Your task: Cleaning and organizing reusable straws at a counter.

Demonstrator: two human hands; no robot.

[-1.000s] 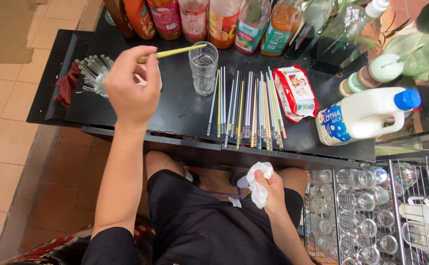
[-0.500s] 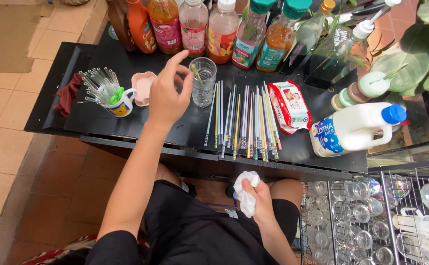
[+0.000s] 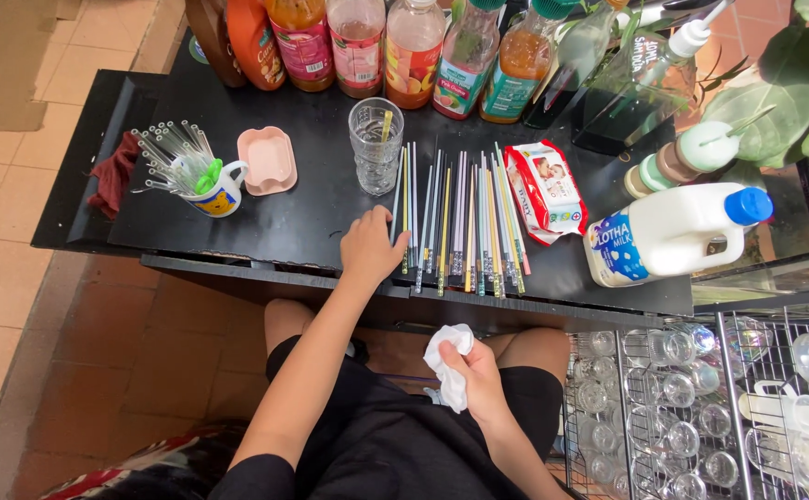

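Observation:
My left hand rests on the black tabletop, fingertips touching the leftmost of several coloured straws laid side by side. It holds nothing that I can see. A clear ribbed glass stands just behind the straws with one yellow straw inside it. My right hand is below the table edge, over my lap, closed on a crumpled white tissue.
A white mug of clear straws and a pink dish sit at the left. Bottles of drink line the back. A wipes packet and white milk jug lie right. A wire rack of glasses stands lower right.
My left hand put the yellow straw into the glass, then came down and back to the left end of the straw row. The right hand kept the tissue.

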